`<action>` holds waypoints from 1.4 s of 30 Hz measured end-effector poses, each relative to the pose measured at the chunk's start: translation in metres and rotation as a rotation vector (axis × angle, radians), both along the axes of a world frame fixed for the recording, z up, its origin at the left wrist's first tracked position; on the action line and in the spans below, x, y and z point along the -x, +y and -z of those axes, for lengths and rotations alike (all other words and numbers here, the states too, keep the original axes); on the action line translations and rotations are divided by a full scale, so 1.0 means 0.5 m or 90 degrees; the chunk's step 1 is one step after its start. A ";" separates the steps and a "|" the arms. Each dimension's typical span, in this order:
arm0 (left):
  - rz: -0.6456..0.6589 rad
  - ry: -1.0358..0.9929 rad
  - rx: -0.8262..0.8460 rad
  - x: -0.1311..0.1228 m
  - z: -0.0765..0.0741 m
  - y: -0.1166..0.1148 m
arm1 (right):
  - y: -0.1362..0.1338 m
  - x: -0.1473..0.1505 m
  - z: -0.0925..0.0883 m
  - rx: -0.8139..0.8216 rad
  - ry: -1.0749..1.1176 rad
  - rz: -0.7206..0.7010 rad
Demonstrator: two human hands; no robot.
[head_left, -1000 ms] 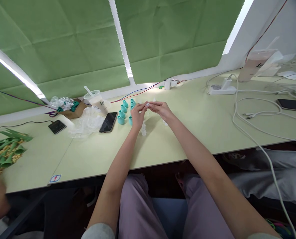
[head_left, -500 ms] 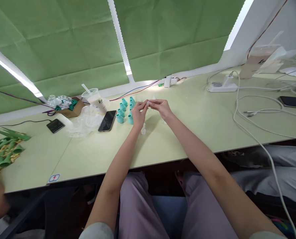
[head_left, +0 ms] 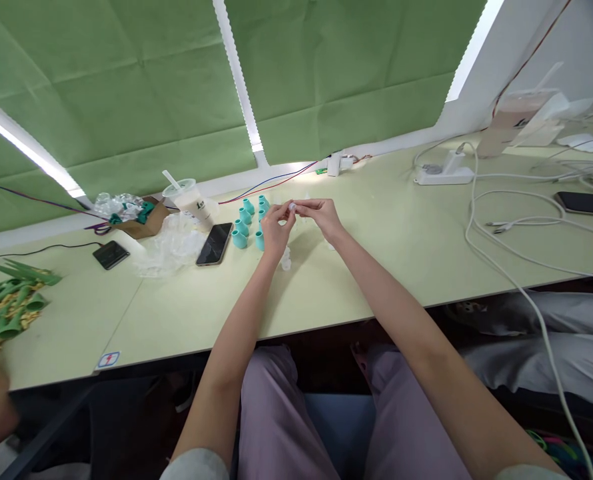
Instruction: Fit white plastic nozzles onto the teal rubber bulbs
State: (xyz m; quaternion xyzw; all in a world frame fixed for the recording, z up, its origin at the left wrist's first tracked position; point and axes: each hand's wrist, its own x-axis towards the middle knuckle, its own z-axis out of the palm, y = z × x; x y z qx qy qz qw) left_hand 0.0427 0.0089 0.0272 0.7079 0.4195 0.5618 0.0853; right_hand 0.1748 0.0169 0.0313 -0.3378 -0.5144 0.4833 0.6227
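Note:
My left hand (head_left: 275, 233) and my right hand (head_left: 321, 217) meet over the pale green table (head_left: 386, 247), fingertips pinched together on a small clear plastic piece (head_left: 292, 207). Just left of my left hand stand several teal plastic caps (head_left: 246, 223) in a cluster. Another small clear piece (head_left: 286, 259) lies on the table below my left wrist. A second one shows by my right wrist, partly hidden.
A black phone (head_left: 215, 243) lies left of the caps, beside crumpled clear plastic (head_left: 169, 248), a drink cup with a straw (head_left: 189, 199) and a cardboard box (head_left: 144, 220). Green cone parts (head_left: 6, 303) lie far left. White cables (head_left: 506, 240), a power strip (head_left: 444, 175) and another phone (head_left: 589, 204) are at right.
Both hands stay pinched together on the small clear piece; the fingers have shifted slightly. The view has drifted a little.

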 end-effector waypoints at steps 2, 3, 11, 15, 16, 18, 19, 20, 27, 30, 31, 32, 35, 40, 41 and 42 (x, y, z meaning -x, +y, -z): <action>-0.010 0.006 0.001 0.002 0.002 0.001 | -0.002 0.002 -0.001 -0.010 -0.011 -0.001; -0.015 0.007 0.002 0.003 0.003 0.002 | -0.002 0.004 0.000 -0.014 -0.013 -0.001; 0.017 -0.035 0.034 0.006 -0.006 -0.001 | 0.003 0.002 0.004 -0.024 -0.020 -0.001; 0.145 -0.126 0.090 0.010 -0.025 0.001 | -0.003 -0.018 -0.013 -0.087 -0.032 -0.028; 0.176 -0.147 0.110 0.012 -0.029 0.004 | -0.004 -0.022 -0.016 -0.105 -0.032 -0.039; 0.215 -0.176 0.145 0.018 -0.032 0.008 | -0.005 -0.024 -0.019 -0.121 -0.034 -0.057; 0.223 -0.184 0.157 0.020 -0.033 0.011 | -0.005 -0.022 -0.018 -0.119 -0.035 -0.059; 0.225 -0.190 0.166 0.023 -0.032 0.013 | -0.003 -0.020 -0.017 -0.113 -0.038 -0.058; 0.132 -0.191 0.164 0.047 -0.030 0.027 | 0.030 -0.067 -0.007 -0.105 -0.165 0.134; -0.010 -0.151 0.115 0.085 -0.039 0.036 | 0.048 -0.133 0.009 -0.110 -0.353 0.343; -0.063 -0.122 0.100 0.101 -0.043 0.037 | 0.052 -0.154 0.018 -0.101 -0.429 0.388; -0.117 -0.088 0.088 0.118 -0.047 0.038 | 0.054 -0.172 0.028 -0.068 -0.502 0.422; -0.245 0.019 0.094 0.163 -0.054 0.033 | 0.052 -0.201 0.056 0.071 -0.695 0.455; -0.372 0.176 0.222 0.202 -0.049 0.022 | 0.044 -0.198 0.073 0.155 -0.863 0.450; -0.391 0.193 0.246 0.206 -0.047 0.021 | 0.045 -0.198 0.074 0.159 -0.874 0.445; -0.408 0.204 0.266 0.211 -0.045 0.020 | 0.047 -0.199 0.074 0.164 -0.878 0.443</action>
